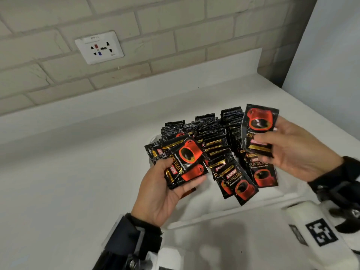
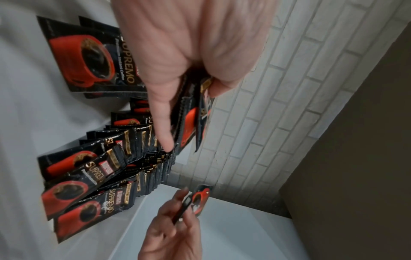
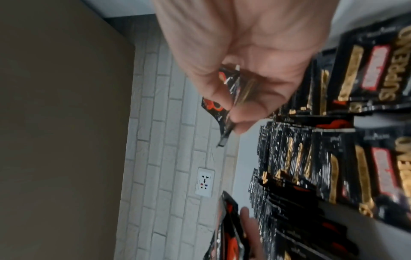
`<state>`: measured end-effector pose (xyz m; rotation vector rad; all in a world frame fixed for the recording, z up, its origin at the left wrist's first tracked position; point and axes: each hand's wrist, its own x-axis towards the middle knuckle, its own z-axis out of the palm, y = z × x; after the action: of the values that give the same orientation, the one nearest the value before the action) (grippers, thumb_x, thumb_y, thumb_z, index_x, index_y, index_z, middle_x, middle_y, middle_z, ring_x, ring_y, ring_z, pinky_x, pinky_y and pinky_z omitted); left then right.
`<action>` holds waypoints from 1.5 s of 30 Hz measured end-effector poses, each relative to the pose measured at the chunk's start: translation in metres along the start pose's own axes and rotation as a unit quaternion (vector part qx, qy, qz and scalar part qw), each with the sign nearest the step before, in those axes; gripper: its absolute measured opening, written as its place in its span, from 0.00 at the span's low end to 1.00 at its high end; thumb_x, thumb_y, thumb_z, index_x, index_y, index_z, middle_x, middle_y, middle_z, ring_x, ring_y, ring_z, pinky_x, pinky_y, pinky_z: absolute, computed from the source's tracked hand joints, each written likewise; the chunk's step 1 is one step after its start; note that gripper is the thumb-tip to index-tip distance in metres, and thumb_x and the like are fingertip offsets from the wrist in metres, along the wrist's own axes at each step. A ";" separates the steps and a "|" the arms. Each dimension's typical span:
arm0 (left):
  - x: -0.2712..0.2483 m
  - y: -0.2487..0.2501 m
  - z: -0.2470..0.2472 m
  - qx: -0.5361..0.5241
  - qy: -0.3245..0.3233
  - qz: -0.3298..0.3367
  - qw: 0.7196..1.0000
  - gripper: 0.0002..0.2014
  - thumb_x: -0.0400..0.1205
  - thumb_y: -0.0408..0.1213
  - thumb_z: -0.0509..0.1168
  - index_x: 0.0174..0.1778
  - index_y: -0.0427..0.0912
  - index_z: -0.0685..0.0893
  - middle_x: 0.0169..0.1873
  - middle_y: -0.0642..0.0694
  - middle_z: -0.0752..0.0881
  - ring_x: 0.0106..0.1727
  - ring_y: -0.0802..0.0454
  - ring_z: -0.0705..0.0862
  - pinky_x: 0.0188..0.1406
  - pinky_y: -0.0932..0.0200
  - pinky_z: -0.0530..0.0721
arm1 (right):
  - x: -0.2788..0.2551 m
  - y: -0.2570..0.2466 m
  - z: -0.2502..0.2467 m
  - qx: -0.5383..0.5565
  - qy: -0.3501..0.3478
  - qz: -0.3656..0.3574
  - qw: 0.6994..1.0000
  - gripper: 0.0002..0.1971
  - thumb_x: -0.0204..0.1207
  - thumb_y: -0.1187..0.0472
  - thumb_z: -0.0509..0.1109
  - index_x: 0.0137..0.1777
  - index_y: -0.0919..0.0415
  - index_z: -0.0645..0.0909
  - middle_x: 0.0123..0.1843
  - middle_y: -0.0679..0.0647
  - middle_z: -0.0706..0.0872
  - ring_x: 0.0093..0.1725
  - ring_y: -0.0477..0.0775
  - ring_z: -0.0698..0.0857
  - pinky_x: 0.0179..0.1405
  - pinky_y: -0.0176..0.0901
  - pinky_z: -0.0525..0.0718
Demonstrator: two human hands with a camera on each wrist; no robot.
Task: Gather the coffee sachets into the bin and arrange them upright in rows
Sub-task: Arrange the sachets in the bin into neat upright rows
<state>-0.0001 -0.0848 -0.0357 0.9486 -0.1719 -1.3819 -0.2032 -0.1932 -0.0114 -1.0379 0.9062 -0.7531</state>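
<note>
Left hand (image 1: 165, 193), approx. 7 o'clock: palm up, thumb and fingers gripping small stack of sachets (image 1: 185, 164). Right hand (image 1: 292, 147), 3 o'clock: pinching single sachet (image 1: 259, 127) upright. Rows of sachets (image 1: 212, 137), ctr: standing packed in white bin (image 1: 153, 141), mostly hidden; front ones lean toward 6 o'clock. Counter (image 1: 78, 172) white. Wall socket (image 1: 99, 47), 11 o'clock, on brick wall (image 1: 175, 26).

The coffee sachets (image 1: 212, 137) are black with a red cup (the print reads Supremo). Most stand in tight rows in the bin (image 1: 153, 139), the front ones leaning over. I hold a small stack (image 1: 185, 162) and a single sachet (image 1: 258, 129).
</note>
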 end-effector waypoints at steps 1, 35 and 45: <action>0.000 0.000 0.000 0.007 -0.005 0.002 1.000 0.10 0.83 0.29 0.54 0.58 0.35 0.76 0.41 0.34 0.90 0.40 0.35 0.90 0.32 0.36 0.88 | -0.001 -0.003 -0.002 -0.028 -0.001 -0.005 1.000 0.18 0.73 0.77 0.63 0.57 0.57 0.78 0.51 0.61 0.85 0.42 0.57 0.85 0.41 0.49 0.78; 0.007 -0.007 -0.001 0.093 -0.010 0.089 0.992 0.27 0.59 0.31 0.69 0.57 0.36 0.81 0.35 0.42 0.90 0.31 0.50 0.89 0.25 0.57 0.87 | 0.007 -0.007 0.080 -0.578 -0.151 -0.184 0.781 0.08 0.71 0.50 0.72 0.44 0.47 0.75 0.45 0.40 0.73 0.44 0.40 0.73 0.40 0.23 0.67; 0.001 -0.007 0.000 -0.001 -0.031 -0.043 0.999 0.29 0.69 0.45 0.68 0.67 0.36 0.80 0.58 0.33 0.86 0.50 0.41 0.87 0.53 0.39 0.83 | 0.010 -0.002 0.076 -0.369 -0.204 -0.102 0.901 0.18 0.72 0.70 0.72 0.59 0.54 0.79 0.50 0.41 0.84 0.47 0.34 0.83 0.51 0.21 0.79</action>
<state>-0.0052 -0.0852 -0.0402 0.9198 -0.1780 -1.4915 -0.1306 -0.1733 0.0052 -1.9058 0.7216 -0.3177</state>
